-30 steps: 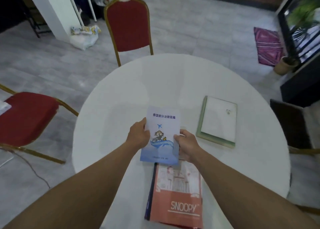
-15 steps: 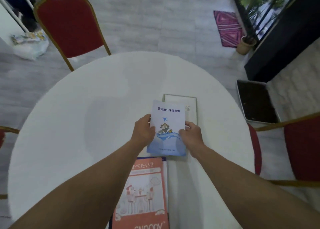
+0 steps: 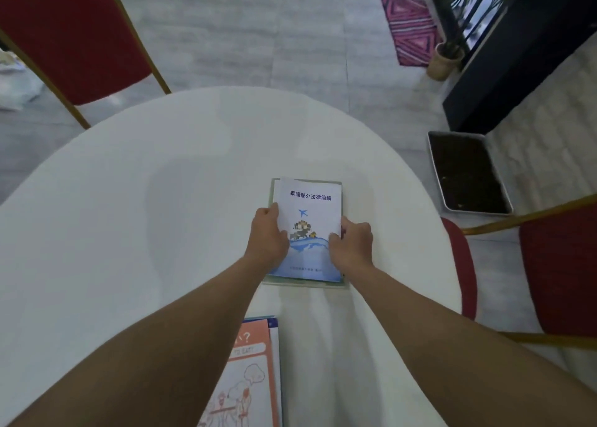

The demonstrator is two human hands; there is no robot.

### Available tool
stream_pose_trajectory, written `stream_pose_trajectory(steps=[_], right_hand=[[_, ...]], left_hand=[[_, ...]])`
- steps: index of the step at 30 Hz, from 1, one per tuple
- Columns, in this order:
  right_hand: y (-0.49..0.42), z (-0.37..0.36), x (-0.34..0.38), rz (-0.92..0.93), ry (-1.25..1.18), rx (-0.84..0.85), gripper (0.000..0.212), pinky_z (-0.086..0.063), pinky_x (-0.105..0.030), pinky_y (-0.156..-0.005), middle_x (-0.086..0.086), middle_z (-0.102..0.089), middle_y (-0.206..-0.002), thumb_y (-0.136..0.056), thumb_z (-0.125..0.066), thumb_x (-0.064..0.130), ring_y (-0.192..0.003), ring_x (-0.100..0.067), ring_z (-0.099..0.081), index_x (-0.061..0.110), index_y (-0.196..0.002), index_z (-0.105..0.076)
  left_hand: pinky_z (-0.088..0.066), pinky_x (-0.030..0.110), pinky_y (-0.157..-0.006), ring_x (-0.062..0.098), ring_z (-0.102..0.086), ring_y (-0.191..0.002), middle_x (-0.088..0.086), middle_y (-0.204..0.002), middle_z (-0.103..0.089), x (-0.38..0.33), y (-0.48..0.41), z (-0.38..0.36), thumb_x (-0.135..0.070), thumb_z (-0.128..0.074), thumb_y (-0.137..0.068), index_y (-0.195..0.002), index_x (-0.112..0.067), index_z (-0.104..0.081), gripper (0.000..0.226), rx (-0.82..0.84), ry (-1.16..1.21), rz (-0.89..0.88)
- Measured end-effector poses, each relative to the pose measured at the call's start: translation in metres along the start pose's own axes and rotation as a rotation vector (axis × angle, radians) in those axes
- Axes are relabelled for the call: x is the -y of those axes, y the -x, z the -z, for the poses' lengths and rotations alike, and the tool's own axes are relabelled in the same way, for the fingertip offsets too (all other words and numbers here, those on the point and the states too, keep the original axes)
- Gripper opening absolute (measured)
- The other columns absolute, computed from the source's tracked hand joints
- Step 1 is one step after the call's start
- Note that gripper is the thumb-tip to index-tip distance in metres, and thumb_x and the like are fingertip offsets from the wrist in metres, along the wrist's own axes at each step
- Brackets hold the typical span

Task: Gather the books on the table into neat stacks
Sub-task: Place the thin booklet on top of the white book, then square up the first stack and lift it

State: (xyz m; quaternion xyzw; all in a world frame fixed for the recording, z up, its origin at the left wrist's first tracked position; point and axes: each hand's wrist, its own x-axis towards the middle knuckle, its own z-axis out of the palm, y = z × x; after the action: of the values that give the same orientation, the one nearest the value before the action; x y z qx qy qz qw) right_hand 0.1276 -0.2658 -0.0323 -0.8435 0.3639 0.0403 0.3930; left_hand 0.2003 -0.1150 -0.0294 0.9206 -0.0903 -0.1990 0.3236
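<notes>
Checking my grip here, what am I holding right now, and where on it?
The blue booklet, pinched by its long side edges: left hand on the left, right hand on the right.

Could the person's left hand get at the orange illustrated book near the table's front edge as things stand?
Probably yes. The orange illustrated book lies on the round white table right beside the left forearm, nothing on top. But the left hand and right hand grip the blue-and-white booklet, which must be released first.

Both forearms run bare from the bottom corners of the frame; left hand (image 3: 268, 236) and right hand (image 3: 352, 244) wear nothing.
</notes>
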Motion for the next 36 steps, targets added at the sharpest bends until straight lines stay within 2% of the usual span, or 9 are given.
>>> stream_pose_trajectory(steps=[3,6,10,14,20,27,31,33,36], right_hand=[[-0.001,-0.004,-0.006,-0.016,0.057,0.029,0.031,-0.042,-0.031,-0.089,-0.018,-0.046,-0.122,-0.096,-0.049,0.013,-0.106,-0.029,-0.051,0.0,-0.122,-0.059],[0.0,-0.006,-0.006,-0.023,-0.013,0.097,0.043,-0.043,-0.032,-0.096,-0.019,-0.045,-0.136,-0.099,-0.042,0.014,-0.112,-0.028,-0.053,0.002,-0.14,-0.047],[-0.002,-0.004,-0.008,-0.013,-0.031,0.128,0.045,-0.047,-0.04,-0.096,-0.022,-0.053,-0.134,-0.1,-0.039,0.014,-0.117,-0.036,-0.056,0.005,-0.144,-0.044],[-0.001,0.004,-0.017,-0.037,-0.013,0.11,0.048,-0.047,-0.04,-0.101,-0.019,-0.048,-0.14,-0.1,-0.038,0.015,-0.122,-0.035,-0.053,0.009,-0.149,-0.04],[0.001,0.03,-0.047,-0.094,0.003,0.023,0.056,-0.046,-0.043,-0.104,-0.017,-0.047,-0.145,-0.099,-0.035,0.013,-0.125,-0.035,-0.052,0.014,-0.155,-0.034],[0.012,0.045,-0.06,-0.097,0.08,0.049,0.058,-0.037,-0.043,-0.112,-0.015,-0.036,-0.156,-0.102,-0.038,0.02,-0.138,-0.034,-0.042,0.013,-0.158,-0.025],[0.035,0.035,-0.051,-0.061,0.235,-0.025,0.061,-0.025,-0.043,-0.115,-0.009,-0.019,-0.165,-0.102,-0.043,0.029,-0.148,-0.028,-0.024,0.009,-0.157,-0.023],[0.052,0.025,-0.046,0.012,0.254,-0.085,0.059,-0.024,-0.043,-0.114,-0.009,-0.023,-0.162,-0.101,-0.047,0.028,-0.147,-0.028,-0.022,0.008,-0.153,-0.03],[0.081,0.007,-0.038,0.125,0.227,-0.103,0.05,-0.031,-0.042,-0.108,-0.013,-0.043,-0.145,-0.096,-0.053,0.025,-0.134,-0.033,-0.037,0.009,-0.143,-0.045]], left_hand=[[-0.036,0.036,-0.106,0.033,-0.033,-0.132,0.016,-0.144,-0.032,0.002,0.001,-0.007,-0.017,-0.055,-0.094,-0.146,-0.01,-0.036,0.056,-0.041,-0.109,0.046],[-0.042,0.04,-0.105,0.035,-0.041,-0.129,0.017,-0.144,-0.031,0.004,0.002,-0.01,-0.019,-0.053,-0.096,-0.139,-0.007,-0.039,0.047,0.005,-0.052,0.118],[-0.046,0.041,-0.102,0.035,-0.053,-0.117,0.02,-0.133,-0.045,0.006,-0.001,-0.007,-0.021,-0.054,-0.095,-0.123,-0.001,-0.051,0.035,0.024,-0.032,0.149],[-0.052,0.043,-0.097,0.032,-0.058,-0.113,0.017,-0.129,-0.052,0.0,0.001,-0.011,-0.025,-0.057,-0.093,-0.122,-0.003,-0.055,0.036,0.069,-0.033,0.148],[-0.05,0.033,-0.092,0.034,-0.059,-0.107,0.018,-0.121,-0.053,-0.022,0.016,-0.04,-0.021,-0.059,-0.09,-0.11,-0.002,-0.057,0.028,0.138,-0.036,0.048],[-0.046,0.035,-0.094,0.034,-0.055,-0.116,0.022,-0.128,-0.057,-0.028,0.02,-0.038,-0.016,-0.06,-0.09,-0.124,-0.001,-0.053,0.038,0.239,-0.107,-0.058],[-0.028,0.031,-0.111,0.029,-0.036,-0.14,0.016,-0.153,-0.036,-0.012,0.038,-0.023,-0.022,-0.056,-0.095,-0.15,-0.005,-0.031,0.063,0.256,-0.157,-0.047],[-0.019,0.031,-0.117,0.027,-0.024,-0.147,0.014,-0.159,-0.027,0.002,0.051,-0.015,-0.027,-0.055,-0.097,-0.154,-0.008,-0.025,0.067,0.259,-0.179,-0.048],[-0.019,0.034,-0.118,0.029,-0.024,-0.146,0.015,-0.158,-0.028,0.028,0.073,0.003,-0.03,-0.055,-0.097,-0.153,-0.01,-0.028,0.066,0.224,-0.202,-0.03]])
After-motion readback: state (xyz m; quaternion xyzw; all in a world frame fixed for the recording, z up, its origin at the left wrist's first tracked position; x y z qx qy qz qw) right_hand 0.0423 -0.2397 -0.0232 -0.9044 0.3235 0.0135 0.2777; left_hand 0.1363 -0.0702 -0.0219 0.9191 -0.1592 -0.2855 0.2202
